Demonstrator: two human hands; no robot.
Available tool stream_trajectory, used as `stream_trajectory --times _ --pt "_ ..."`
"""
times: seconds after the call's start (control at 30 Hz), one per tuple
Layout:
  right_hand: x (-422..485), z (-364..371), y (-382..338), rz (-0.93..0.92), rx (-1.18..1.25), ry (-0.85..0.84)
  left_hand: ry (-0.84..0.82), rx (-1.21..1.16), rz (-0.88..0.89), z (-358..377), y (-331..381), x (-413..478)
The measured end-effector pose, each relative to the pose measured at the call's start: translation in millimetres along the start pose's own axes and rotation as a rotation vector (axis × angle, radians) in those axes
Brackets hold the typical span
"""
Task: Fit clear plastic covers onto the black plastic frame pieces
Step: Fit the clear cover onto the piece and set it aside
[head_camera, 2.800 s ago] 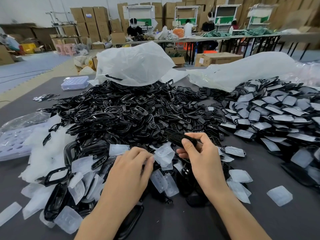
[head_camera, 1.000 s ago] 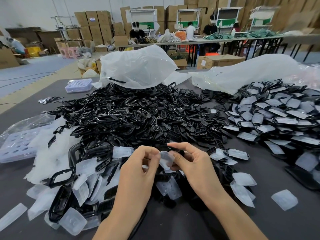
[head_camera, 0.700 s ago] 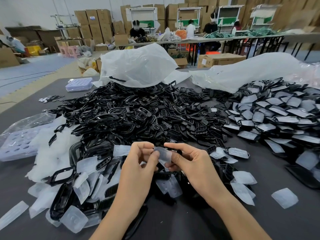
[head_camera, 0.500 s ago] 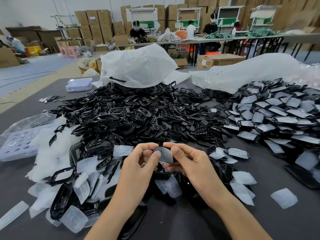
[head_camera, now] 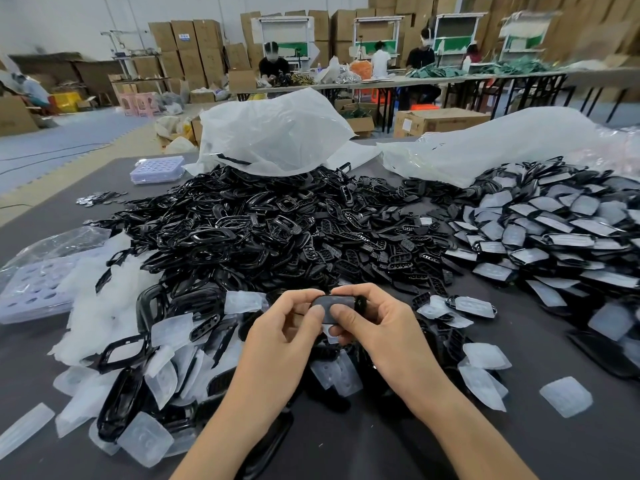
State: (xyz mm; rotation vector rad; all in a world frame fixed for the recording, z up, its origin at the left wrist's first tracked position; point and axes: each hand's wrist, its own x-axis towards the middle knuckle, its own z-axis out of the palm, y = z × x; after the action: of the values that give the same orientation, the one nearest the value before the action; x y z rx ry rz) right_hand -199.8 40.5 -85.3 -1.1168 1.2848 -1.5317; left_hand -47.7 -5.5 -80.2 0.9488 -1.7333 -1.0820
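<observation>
Both hands meet over the near middle of the table. My left hand (head_camera: pixel 277 336) and my right hand (head_camera: pixel 375 329) grip one black frame piece with a clear cover on it (head_camera: pixel 332 304), thumbs pressing on its top face. A big heap of bare black frame pieces (head_camera: pixel 263 233) lies behind the hands. Loose clear covers (head_camera: pixel 171 329) are scattered to the left and under my wrists. A pile of frames with covers fitted (head_camera: pixel 554 230) fills the right side.
Two white plastic bags (head_camera: pixel 277 133) lie at the back of the dark table (head_camera: pixel 519 445). Lavender trays (head_camera: pixel 157 169) sit at the far left and near left. A loose cover (head_camera: pixel 566 396) lies alone at the right. People work at benches far behind.
My left hand picked a clear cover from the pile and brought it to the black frame in my right hand. Both thumbs now press the cover down on the frame.
</observation>
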Motion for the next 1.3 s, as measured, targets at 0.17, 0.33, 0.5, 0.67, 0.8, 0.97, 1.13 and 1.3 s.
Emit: stream_trajectory --times 0.17,0.33,0.5,0.67,0.8,0.97,1.13,1.3 --pt "-0.2 1.6 0.3 -0.006 0.034 0.002 0.033 0.061 -0.005 -0.6 -3.6 0.2" --pt "-0.5 1.0 1.5 0.001 0.049 -0.009 0.001 0.114 -0.012 -0.5 -3.9 -0.6" --pt "0.2 -1.3 -0.2 0.01 0.033 0.001 -0.067 0.084 -0.028 -5.0 -4.1 1.6" --pt "-0.4 3.6 0.3 0.013 0.074 -0.024 0.006 0.164 0.004 -1.1 -7.4 -1.6" --pt "0.0 3.5 -0.1 0.016 0.085 -0.006 0.045 0.194 0.054 3.4 -8.8 -5.7" --pt "1.6 2.7 1.5 0.059 0.124 0.006 0.036 0.179 0.042 3.6 -10.0 -2.2" --pt "2.2 4.4 2.7 0.11 0.233 0.008 0.025 0.196 0.056 4.6 -9.9 -4.8" --pt "4.1 2.7 0.2 0.186 0.322 -0.02 -0.002 0.246 0.113 4.1 -7.6 -6.2"
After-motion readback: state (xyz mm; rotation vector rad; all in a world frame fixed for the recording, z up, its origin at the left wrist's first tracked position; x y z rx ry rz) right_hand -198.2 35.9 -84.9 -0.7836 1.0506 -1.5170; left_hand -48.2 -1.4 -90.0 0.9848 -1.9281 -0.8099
